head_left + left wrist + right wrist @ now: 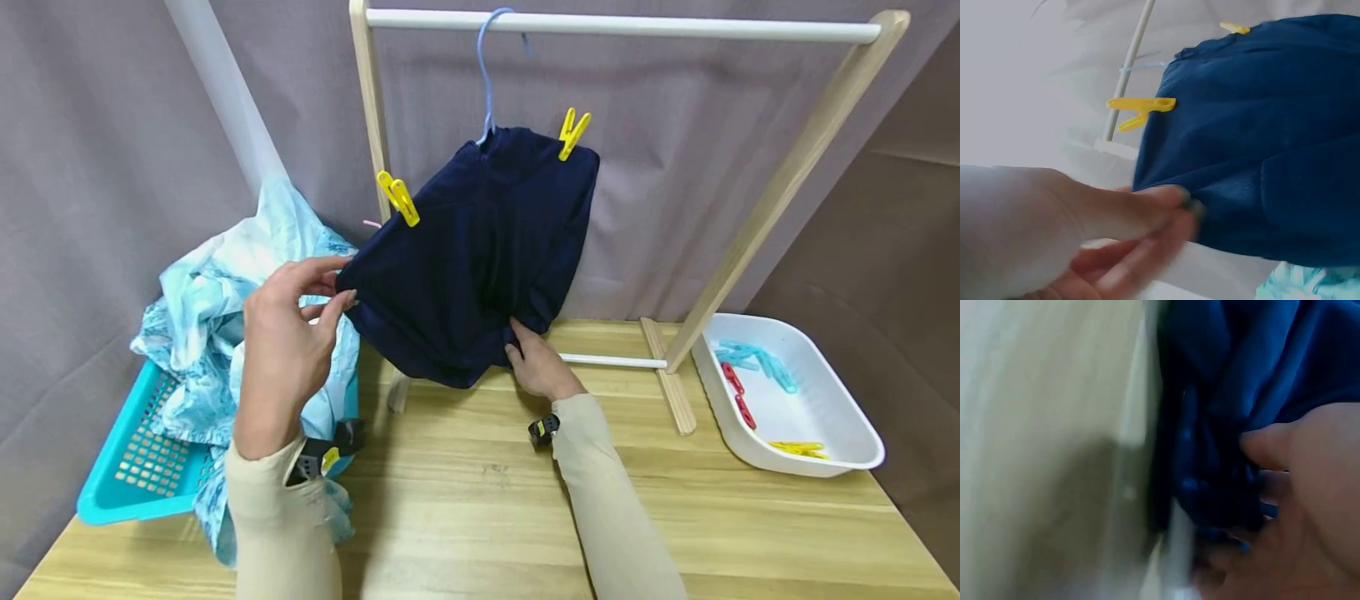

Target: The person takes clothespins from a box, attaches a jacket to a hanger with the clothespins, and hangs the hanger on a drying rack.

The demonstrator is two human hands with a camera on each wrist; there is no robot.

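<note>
Navy shorts (450, 258) hang tilted on a light-blue hanger (483, 71), whose hook overlaps the white rail. Two yellow clothespins (401, 198) are clipped along the top edge of the cloth. My left hand (288, 325) pinches the left edge of the shorts between thumb and fingers, below the nearer clothespin (1147, 106). Low at the hem, my right hand (542, 362) grips bunched cloth, with the thumb on the front of the folds (1216, 444). Some of the right fingers are hidden by the fabric.
A wooden rack (787, 183) with a white top rail (637, 27) stands on the table. At left, a turquoise basket (112, 492) holds blue-and-white cloth (217, 317) that spills over its edge. A white tray (817, 400) with several clothespins sits at right.
</note>
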